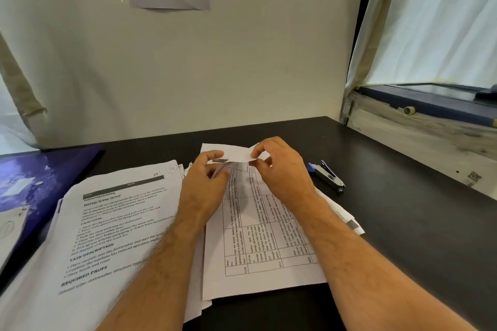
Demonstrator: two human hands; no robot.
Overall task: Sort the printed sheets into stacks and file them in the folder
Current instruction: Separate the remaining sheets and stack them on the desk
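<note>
The far edge of a table-printed sheet (258, 223) is pinched and curled up by the fingers of the right hand (282, 166) and the left hand (207, 177). Two paper stacks are seen on the dark surface (403, 236): this one and a text stack (113, 223) to its left. One blue folder (40, 177) lies far left, one stapler (326, 174) just right.

White paper, black desk

The sheets (121, 223) have black words, the folder (40, 177) is blue, the stapler (326, 174) is silver and blue.
</note>
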